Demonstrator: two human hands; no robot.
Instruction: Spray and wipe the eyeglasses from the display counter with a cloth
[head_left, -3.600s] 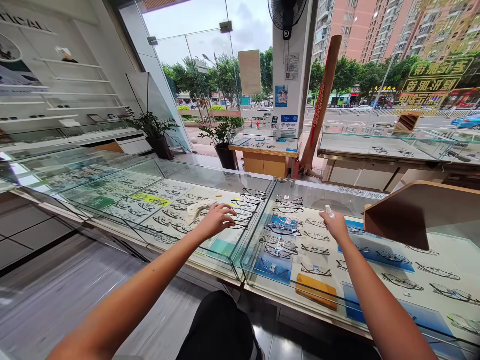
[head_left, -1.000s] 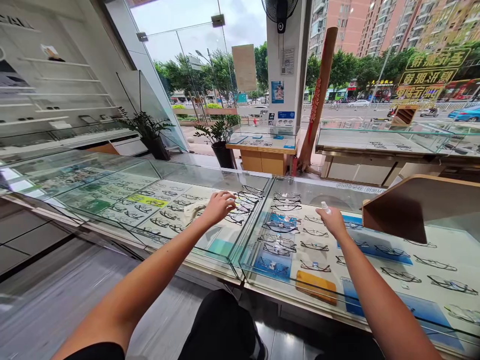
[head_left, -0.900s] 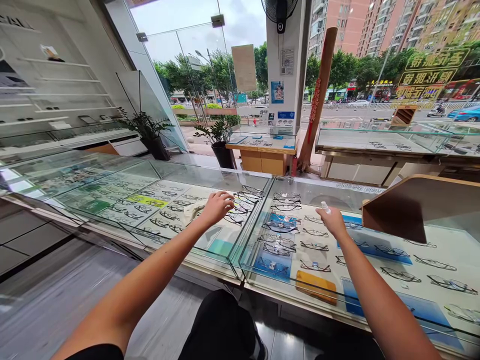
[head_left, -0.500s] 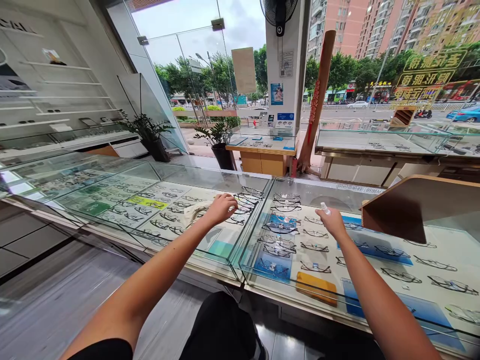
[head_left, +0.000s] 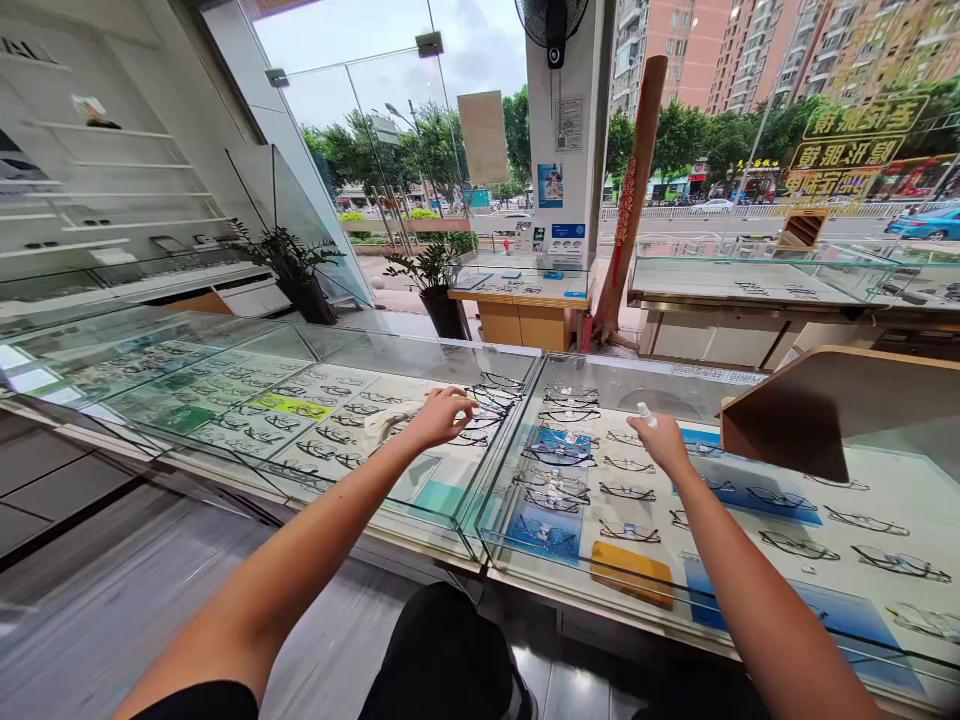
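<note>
My left hand (head_left: 442, 416) lies on the top of the glass display counter (head_left: 420, 355), fingers curled over a pale cleaning cloth (head_left: 384, 424) that trails out to its left. My right hand (head_left: 661, 444) rests on the neighbouring glass top, closed around a small white spray bottle (head_left: 644, 411) whose nozzle sticks up above the fingers. Under the glass lie rows of eyeglass frames (head_left: 559, 460) on white and blue pads.
A slanted wooden stand (head_left: 825, 410) sits on the counter at my right. A yellow pad (head_left: 631, 571) lies inside the case near the front edge. Potted plants (head_left: 442, 275), a white pillar (head_left: 562, 150) and further glass counters (head_left: 757, 285) stand behind, before the shop window.
My left hand has slid back and forth over the glass with the cloth, ending slightly farther from me. My right hand has barely moved, still around the bottle.
</note>
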